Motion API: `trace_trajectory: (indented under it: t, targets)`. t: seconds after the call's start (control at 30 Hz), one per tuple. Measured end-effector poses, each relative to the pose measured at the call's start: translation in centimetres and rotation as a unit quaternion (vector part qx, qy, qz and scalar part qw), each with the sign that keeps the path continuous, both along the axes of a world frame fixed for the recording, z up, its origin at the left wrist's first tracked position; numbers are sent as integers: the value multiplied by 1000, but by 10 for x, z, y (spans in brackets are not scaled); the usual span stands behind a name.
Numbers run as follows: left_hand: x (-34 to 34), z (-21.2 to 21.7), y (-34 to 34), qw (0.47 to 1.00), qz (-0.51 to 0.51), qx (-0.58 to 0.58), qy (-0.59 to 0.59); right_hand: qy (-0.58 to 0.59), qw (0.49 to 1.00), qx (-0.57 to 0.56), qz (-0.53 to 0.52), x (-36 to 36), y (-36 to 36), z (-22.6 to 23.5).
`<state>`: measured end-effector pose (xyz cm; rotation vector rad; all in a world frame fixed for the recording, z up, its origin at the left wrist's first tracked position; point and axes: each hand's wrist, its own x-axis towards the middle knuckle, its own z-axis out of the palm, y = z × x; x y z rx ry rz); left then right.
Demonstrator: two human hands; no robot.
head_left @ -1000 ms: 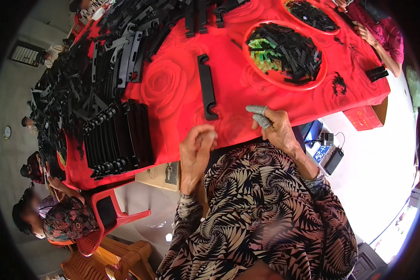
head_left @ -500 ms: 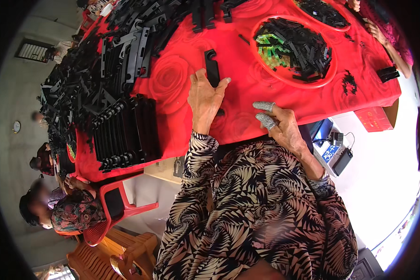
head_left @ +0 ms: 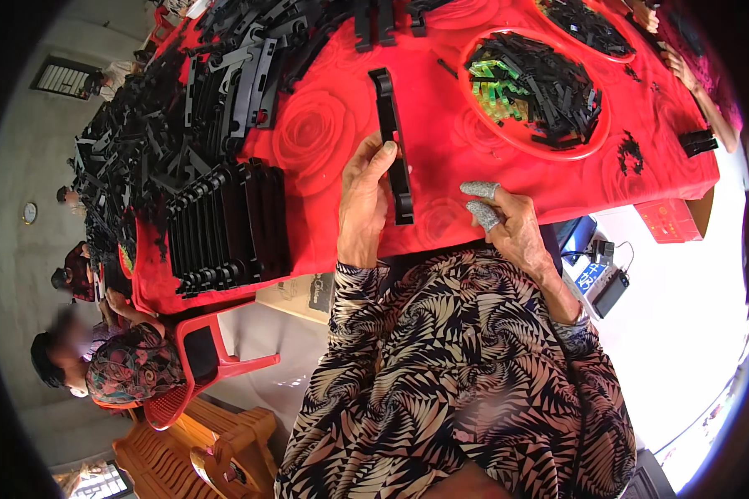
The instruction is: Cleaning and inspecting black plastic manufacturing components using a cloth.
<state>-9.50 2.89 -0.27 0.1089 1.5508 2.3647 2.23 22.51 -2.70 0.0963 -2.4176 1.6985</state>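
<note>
A long black plastic bar (head_left: pixel 391 141) lies on the red rose-patterned tablecloth (head_left: pixel 324 141) in front of me. My left hand (head_left: pixel 364 200) rests against its left side, fingers stretched along it and touching it. To the right, near the table's front edge, my right hand (head_left: pixel 508 224) sits with grey finger guards on two fingertips; it holds nothing and is apart from the bar.
A stack of black plastic frames (head_left: pixel 225 229) stands at the left, with heaps of black parts (head_left: pixel 183 108) behind it. A red round tray (head_left: pixel 549 91) holds small black and green pieces. Another person's hand (head_left: pixel 682 66) works at the far right. Seated people and red chairs (head_left: pixel 191 366) are lower left.
My left hand reached from the table edge up to the black bar and now lies along it. The bar sits closer to me. My right hand stayed near the front edge.
</note>
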Motion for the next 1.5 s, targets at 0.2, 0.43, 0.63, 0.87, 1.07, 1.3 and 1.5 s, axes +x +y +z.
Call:
trace_trajectory:
  t: [0.2,0.43,0.63,0.87,1.07,1.3,1.5]
  targets:
    - [12,7,9,994,-7,105,-32,-27,999,-21,-1,0,-2,0]
    - [17,0,12,984,-38,165,-54,-86,995,-50,-15,1,-8,6]
    - [17,-10,18,979,-82,171,-80,-62,998,-27,16,1,3,2]
    - [21,-18,16,973,-90,189,-99,-6,999,-34,32,3,-5,3]
    - [26,-24,14,974,-83,176,-111,8,1000,7,2,8,15,17]
    - [36,-26,11,971,-73,203,-101,87,979,25,-184,-13,78,61]
    - [41,-28,15,971,-50,210,-102,137,970,64,-190,-30,77,81]
